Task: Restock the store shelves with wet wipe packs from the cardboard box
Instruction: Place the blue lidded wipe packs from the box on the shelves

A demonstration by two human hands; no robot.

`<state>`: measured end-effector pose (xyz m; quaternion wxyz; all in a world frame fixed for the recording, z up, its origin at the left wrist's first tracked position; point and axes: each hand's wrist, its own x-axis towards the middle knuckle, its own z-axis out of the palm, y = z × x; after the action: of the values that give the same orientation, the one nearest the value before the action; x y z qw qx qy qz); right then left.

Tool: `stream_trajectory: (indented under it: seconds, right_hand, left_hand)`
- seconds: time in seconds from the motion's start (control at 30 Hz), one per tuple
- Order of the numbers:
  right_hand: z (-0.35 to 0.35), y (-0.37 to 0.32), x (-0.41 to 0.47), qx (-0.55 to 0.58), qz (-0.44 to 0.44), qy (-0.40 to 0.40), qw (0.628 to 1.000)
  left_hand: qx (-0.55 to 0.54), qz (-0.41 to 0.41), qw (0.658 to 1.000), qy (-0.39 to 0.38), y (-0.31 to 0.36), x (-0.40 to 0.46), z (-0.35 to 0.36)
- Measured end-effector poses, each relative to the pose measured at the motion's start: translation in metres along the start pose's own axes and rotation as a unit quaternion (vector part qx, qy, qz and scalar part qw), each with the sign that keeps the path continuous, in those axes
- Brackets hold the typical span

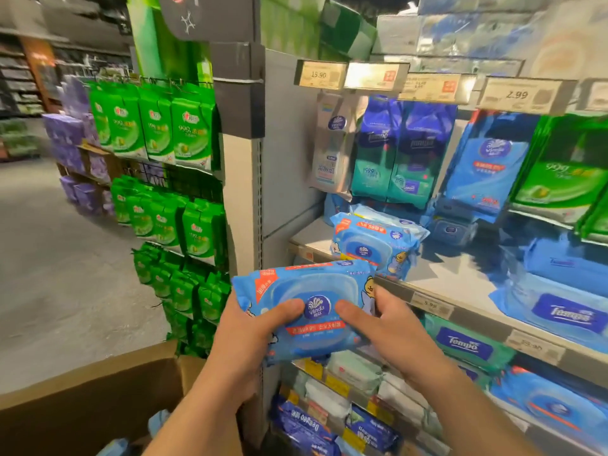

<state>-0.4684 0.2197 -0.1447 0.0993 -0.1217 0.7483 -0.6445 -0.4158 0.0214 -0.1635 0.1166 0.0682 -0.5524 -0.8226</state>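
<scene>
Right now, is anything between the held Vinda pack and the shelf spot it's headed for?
Nothing visible blocks it. The held pack is gripped by both hands, left hand and right hand, just below the shelf edge, near the shelved pack.

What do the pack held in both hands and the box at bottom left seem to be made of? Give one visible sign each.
Held wet wipe pack: likely soft plastic film, glossy; it shows sheen, crinkled ends and bends under the thumbs.
Cardboard box: apparently brown cardboard, matte; its flap is flat, dull and stiff-edged.
</scene>
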Motion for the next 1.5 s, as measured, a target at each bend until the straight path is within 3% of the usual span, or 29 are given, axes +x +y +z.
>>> stream_trajectory:
  seconds: [0.23, 0.33, 0.47, 1.0, 1.4, 1.5]
  right_hand:
    - [-0.021, 0.0, 0.077, -0.088, -0.014, 0.059, 0.994]
    - [-0.033, -0.001, 0.091, -0.114, -0.026, 0.093, 0.989]
    - [-0.049, -0.001, 0.101, -0.119, -0.027, 0.123, 0.985]
    - [-0.133, 0.015, 0.145, -0.096, -0.081, 0.173, 0.977]
    - [-0.166, 0.022, 0.153, -0.133, -0.113, 0.229, 0.958]
    - [-0.162, 0.022, 0.154, -0.145, -0.117, 0.231, 0.955]
  left_hand:
    - [0.04, 0.129, 0.981, 0.136, 0.005, 0.092, -0.011]
    - [0.079, 0.153, 0.963, 0.207, 0.003, 0.128, -0.004]
    - [0.149, 0.167, 0.944, 0.241, -0.003, 0.165, 0.015]
    - [0.282, 0.166, 0.916, 0.232, -0.06, 0.286, 0.067]
    - [0.396, 0.038, 0.904, 0.154, -0.085, 0.341, 0.089]
    - [0.447, 0.015, 0.883, 0.14, -0.084, 0.346, 0.095]
